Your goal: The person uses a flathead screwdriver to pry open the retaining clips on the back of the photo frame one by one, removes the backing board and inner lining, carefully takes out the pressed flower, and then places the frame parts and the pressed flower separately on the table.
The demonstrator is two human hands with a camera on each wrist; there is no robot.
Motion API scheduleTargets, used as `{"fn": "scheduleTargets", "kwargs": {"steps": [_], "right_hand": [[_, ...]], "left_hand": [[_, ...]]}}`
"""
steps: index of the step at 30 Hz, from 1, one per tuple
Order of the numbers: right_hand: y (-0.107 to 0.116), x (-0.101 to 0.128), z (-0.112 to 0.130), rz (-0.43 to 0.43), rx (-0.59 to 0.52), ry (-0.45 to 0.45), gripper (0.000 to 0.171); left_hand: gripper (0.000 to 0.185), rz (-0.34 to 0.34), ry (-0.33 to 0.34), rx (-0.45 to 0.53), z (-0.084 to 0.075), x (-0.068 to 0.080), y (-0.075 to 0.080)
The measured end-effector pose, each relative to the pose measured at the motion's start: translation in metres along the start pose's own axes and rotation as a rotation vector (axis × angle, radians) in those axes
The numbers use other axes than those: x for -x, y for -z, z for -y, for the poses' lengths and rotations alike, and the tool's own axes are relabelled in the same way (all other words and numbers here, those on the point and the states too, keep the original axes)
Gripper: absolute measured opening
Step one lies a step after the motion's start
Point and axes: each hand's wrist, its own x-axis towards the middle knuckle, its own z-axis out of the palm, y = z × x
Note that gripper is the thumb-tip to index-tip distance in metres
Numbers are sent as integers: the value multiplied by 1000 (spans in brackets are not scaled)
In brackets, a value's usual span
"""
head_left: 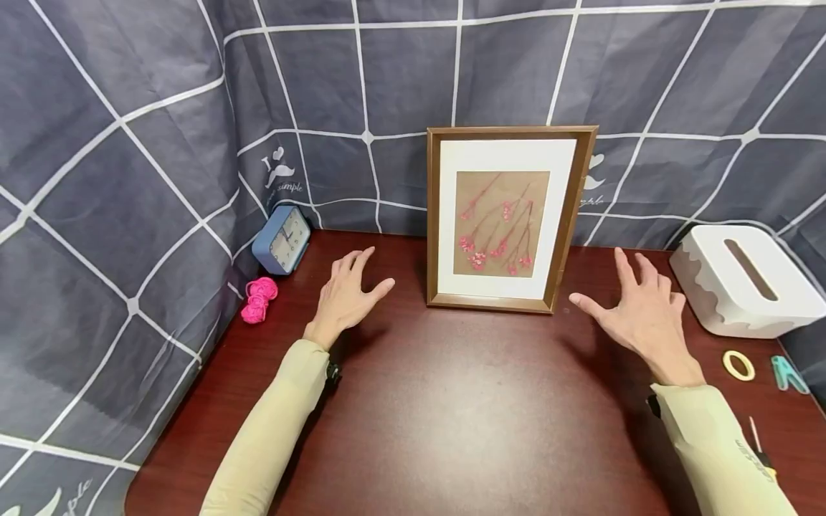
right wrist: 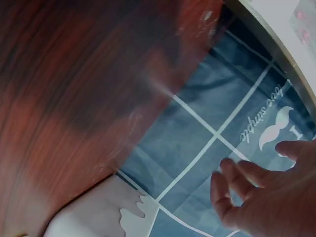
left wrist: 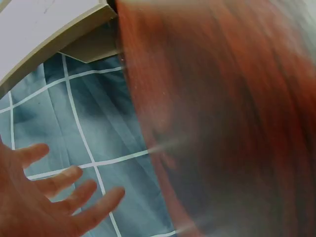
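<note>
Showing the right grip (right wrist: 266, 197) at four o'clock, fingers (right wrist: 232, 180) spread and holding nothing. Hovering before a blue checked cloth (right wrist: 197, 148) printed with a white moustache. Filling nine to twelve o'clock: blurred reddish-brown surface (right wrist: 74, 84). Sitting at seven o'clock: white box (right wrist: 94, 212) with scalloped edge. Peeking in at one o'clock: frame edge (right wrist: 276, 39).

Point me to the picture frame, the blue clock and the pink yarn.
picture frame (head_left: 505, 307): head view, on the bottom wooden rail.
blue clock (head_left: 282, 241): head view, on the clock face.
pink yarn (head_left: 258, 299): head view, on the middle of the bundle.
</note>
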Motion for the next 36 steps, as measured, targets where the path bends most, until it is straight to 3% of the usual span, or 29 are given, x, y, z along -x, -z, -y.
{"fn": "scheduleTargets", "kwargs": {"steps": [3,8,11,16,25,31,36], "right_hand": [[3,1,5,-54,-135,33,108],[10,-5,19,-165,-347,127,78],[16,-10,29,-206,-405,129,57],[24,-31,44,-208,-497,108,41],[25,-69,58,-112,-529,94,50],[22,-75,54,-14,-587,61,56],[20,-75,51,25,-602,78,50]], "left_hand": [[73,-23,37,134,-4,-2,1],[43,-63,103,551,-19,-11,7],[33,-48,118,675,-28,-20,9],[30,-4,55,599,-38,-37,8],[44,89,-65,555,-59,-63,0],[46,113,-75,544,-69,-70,-12],[45,130,-72,575,-72,-72,-20]]}}
